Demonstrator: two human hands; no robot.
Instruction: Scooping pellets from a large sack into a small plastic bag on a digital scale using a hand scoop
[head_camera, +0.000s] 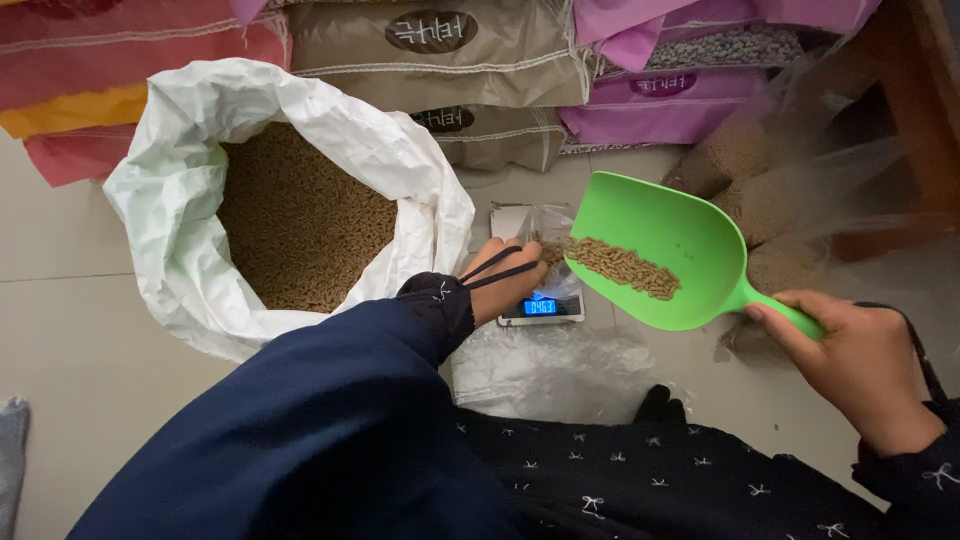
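Fingers of the right hand (860, 365), at four o'clock, are wrapped round the handle of a green scoop (665, 250), held level so its brown pellets (622, 267) stay in. At centre, the left hand (508, 280) pinches open a clear bag (535, 225) on a small scale (542, 308). At ten o'clock, a white sack (190, 180) is left gaping for scooping.

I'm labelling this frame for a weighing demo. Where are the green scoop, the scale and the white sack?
green scoop (680, 225): head view, bare inner bowl above the pellets.
scale (541, 308): head view, lit blue display at its front.
white sack (330, 120): head view, folded-back rim at upper right.
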